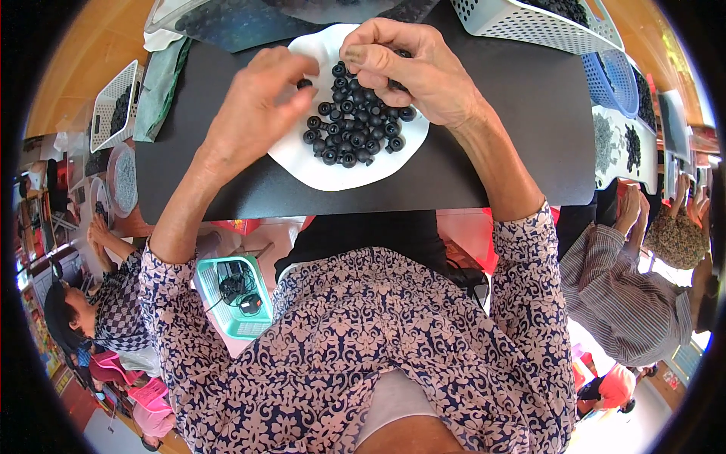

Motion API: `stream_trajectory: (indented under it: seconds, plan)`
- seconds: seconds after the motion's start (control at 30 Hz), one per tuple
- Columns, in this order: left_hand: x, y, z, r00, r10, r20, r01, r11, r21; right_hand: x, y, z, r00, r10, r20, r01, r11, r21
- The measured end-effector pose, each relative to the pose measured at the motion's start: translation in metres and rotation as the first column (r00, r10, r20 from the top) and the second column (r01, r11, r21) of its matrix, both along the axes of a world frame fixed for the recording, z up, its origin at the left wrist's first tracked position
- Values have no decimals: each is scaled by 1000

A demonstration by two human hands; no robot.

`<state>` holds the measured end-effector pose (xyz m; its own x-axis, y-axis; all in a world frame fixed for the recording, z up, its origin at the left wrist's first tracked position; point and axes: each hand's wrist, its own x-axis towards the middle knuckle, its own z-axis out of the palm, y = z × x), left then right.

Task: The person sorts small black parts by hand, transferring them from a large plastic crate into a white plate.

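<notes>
A white plate (302,165) with a wavy rim lies on the dark table, bearing a heap of small black round parts (355,125) with hollow, ring-like ends. Over the plate's left side is my left hand (261,102), its fingers smeared by motion. One small black part (304,83) shows between its thumb and fingertips; whether it is gripped I cannot tell. Above the plate's upper right, my right hand (423,72) is closed, thumb and forefinger pinched together. Dark bits show among its curled fingers, but the pinched thing is hidden.
The dark table (499,98) holds a clear bag (242,26) at the far side and a white perforated basket (529,26) at far right. A blue basket (609,83) stands beyond the right edge. Below left hangs a green basket (234,325) with cables. Co-workers sit on both sides.
</notes>
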<state>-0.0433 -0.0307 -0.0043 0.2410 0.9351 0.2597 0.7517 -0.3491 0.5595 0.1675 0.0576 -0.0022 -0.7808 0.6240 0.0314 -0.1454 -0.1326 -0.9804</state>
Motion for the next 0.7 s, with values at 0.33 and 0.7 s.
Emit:
stream_trajectory:
  seconds: [0.33, 0.7]
  plan:
    - [21, 7, 6, 433, 275, 858, 206, 897, -391, -11, -6, -8, 977, -212, -29, 187, 780, 597]
    - [19, 10, 5, 381, 243, 892, 334, 864, -378, -13, -5, -10, 941, -308, -142, 305, 585, 751]
